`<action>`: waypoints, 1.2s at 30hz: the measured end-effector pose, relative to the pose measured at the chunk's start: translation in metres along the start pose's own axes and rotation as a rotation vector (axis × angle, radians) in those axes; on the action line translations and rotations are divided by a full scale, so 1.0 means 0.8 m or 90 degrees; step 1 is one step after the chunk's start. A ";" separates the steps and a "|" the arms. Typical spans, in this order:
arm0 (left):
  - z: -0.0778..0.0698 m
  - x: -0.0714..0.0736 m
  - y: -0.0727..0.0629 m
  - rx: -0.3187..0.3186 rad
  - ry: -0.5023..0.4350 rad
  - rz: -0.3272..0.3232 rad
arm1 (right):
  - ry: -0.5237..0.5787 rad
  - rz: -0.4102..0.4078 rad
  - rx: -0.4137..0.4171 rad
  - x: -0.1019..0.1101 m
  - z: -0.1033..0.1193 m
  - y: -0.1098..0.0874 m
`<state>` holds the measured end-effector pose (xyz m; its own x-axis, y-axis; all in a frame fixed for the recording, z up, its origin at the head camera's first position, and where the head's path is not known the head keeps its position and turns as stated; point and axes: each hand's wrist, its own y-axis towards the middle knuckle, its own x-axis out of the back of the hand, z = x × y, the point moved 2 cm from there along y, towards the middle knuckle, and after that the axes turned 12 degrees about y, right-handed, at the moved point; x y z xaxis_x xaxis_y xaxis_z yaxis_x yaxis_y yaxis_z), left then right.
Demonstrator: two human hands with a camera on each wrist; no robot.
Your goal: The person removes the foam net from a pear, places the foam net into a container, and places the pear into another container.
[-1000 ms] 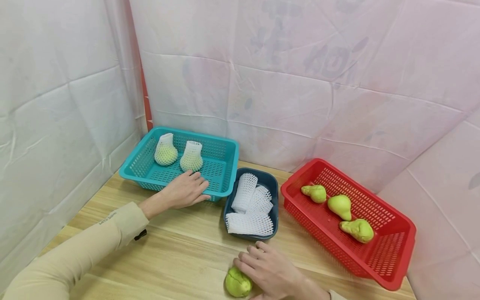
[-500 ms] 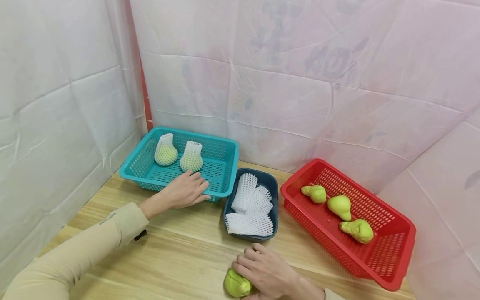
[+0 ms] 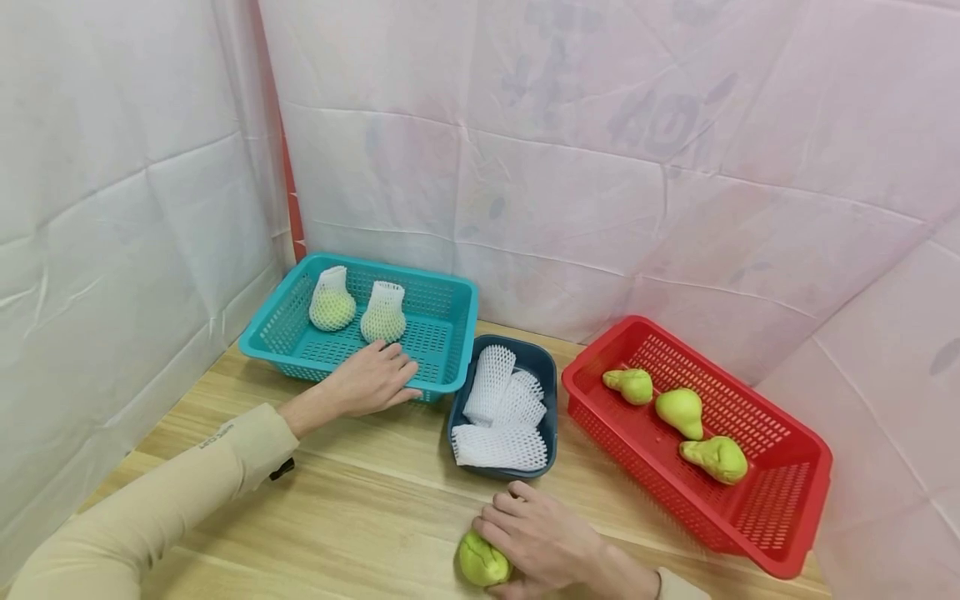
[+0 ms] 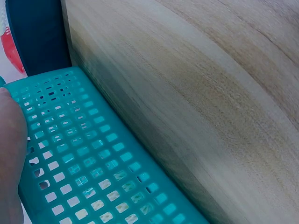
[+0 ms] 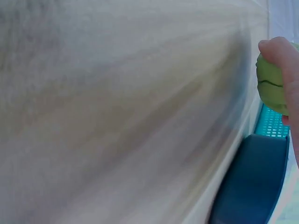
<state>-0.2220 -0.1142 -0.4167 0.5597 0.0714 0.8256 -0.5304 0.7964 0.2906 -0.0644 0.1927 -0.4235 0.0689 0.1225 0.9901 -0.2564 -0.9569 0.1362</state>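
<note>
Near the table's front edge my right hand (image 3: pixel 540 537) grips a green pear (image 3: pixel 483 560), its rounded end facing left and the rest covered by the hand. The right wrist view shows the pear (image 5: pixel 270 86) under a finger. My left hand (image 3: pixel 367 381) rests on the front rim of the teal basket (image 3: pixel 442 379), fingers reaching over the edge. Inside that basket lie two pears in white foam net sleeves, one at the left (image 3: pixel 332 302) and another pear (image 3: pixel 383 315) just beyond my left fingertips.
A dark blue tray (image 3: pixel 550 433) between the baskets holds white foam net sleeves (image 3: pixel 501 447). To the right, a red basket (image 3: pixel 637 475) contains three bare pears (image 3: pixel 679 414). White cloth (image 3: pixel 555 167) hangs behind and at both sides of the wooden table (image 3: pixel 360 517).
My right hand and the gripped pear have shifted slightly right and away from the table's front edge. My left hand has stayed on the teal basket's rim.
</note>
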 end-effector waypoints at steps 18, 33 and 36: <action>0.001 0.000 0.001 -0.004 0.009 -0.005 | -0.094 0.009 0.039 0.052 -0.021 -0.004; 0.001 -0.001 0.000 -0.005 0.012 -0.015 | -0.081 0.011 0.035 0.107 -0.047 -0.014; 0.001 -0.001 0.000 -0.004 0.010 -0.015 | -0.089 0.017 0.020 0.120 -0.056 -0.017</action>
<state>-0.2228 -0.1149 -0.4168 0.5820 0.0621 0.8108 -0.5131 0.8016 0.3069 -0.0976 0.2290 -0.3287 0.1970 0.0607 0.9785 -0.2293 -0.9675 0.1062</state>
